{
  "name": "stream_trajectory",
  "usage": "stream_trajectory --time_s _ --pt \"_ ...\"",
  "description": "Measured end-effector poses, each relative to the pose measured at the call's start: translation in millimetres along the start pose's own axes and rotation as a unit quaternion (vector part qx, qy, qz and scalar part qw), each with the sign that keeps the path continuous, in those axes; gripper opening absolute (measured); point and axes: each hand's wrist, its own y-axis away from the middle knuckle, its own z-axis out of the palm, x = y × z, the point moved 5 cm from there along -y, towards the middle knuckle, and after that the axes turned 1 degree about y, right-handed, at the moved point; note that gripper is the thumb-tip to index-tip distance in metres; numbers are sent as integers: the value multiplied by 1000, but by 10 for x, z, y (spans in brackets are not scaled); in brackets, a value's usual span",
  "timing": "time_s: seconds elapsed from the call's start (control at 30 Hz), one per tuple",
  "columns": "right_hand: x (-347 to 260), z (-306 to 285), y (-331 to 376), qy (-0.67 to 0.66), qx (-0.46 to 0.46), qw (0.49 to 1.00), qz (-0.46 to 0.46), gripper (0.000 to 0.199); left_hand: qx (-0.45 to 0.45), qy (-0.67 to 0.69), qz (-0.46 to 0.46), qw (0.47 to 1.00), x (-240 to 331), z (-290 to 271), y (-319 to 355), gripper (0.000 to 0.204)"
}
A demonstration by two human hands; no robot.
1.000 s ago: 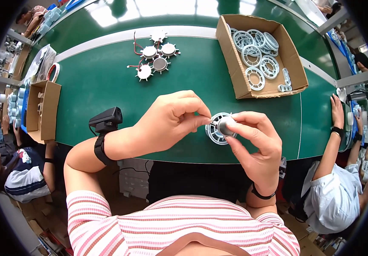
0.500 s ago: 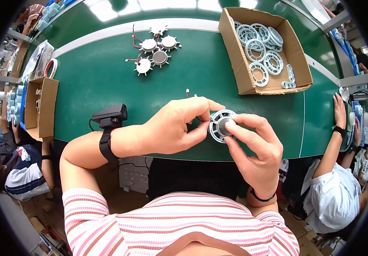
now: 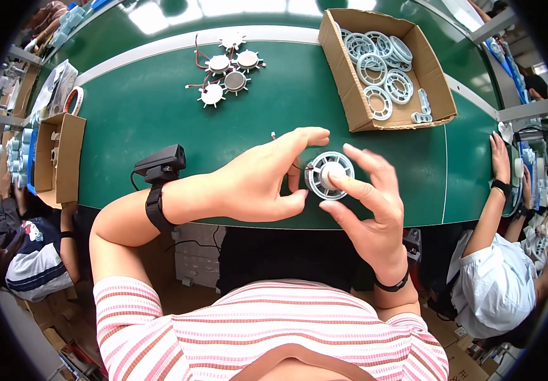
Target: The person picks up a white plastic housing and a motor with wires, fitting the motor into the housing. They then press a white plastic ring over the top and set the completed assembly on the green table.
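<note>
At a green worktable (image 3: 159, 114), a person in a pink-, brown- & white-striped top bends both hands toward a pale blue spoked ring (image 3: 330, 156), which sits nr. the table's close edge, btwn the two hands. White rd. disc (image 3: 328, 170) shows at the ring's ctr. R. hand (image 3: 378, 219) is spread, index fingertip on the disc, thumb apart just below the ring, another finger just beyond its far R. rim. L. hand (image 3: 264, 181) is also spread, thumb & fingers parted beside the ring's L. rim, w/ thin wires (image 3: 300, 167) running btwn; can't tell if its curled fingers touch them. L. wrist carries a blk. device (image 3: 162, 164) on a strap; R. wrist has a dark band (image 3: 393, 283).

Farther back, L. of ctr., five spoked discs (image 3: 236, 80) lie grouped, one dark gray-faced, some w/ red wires. Back R., a cardboard box (image 3: 436, 86) holds a pile of pale blue rings (image 3: 399, 87) plus a few small matching pcs. (image 3: 422, 108). Far L., a second, smaller carton (image 3: 70, 159) stands nr. the table's end. At R., a co-worker's hand (image 3: 499, 152) rests on the tabletop.
</note>
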Motion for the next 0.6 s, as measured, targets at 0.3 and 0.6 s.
stream_trajectory --time_s 0.3,0.6 --pt "42 157 113 -149 83 984 -51 46 45 -57 212 974 -2 83 -61 70" --pt "884 -513 523 -58 146 979 130 41 22 -78 180 980 25 90 27 58"
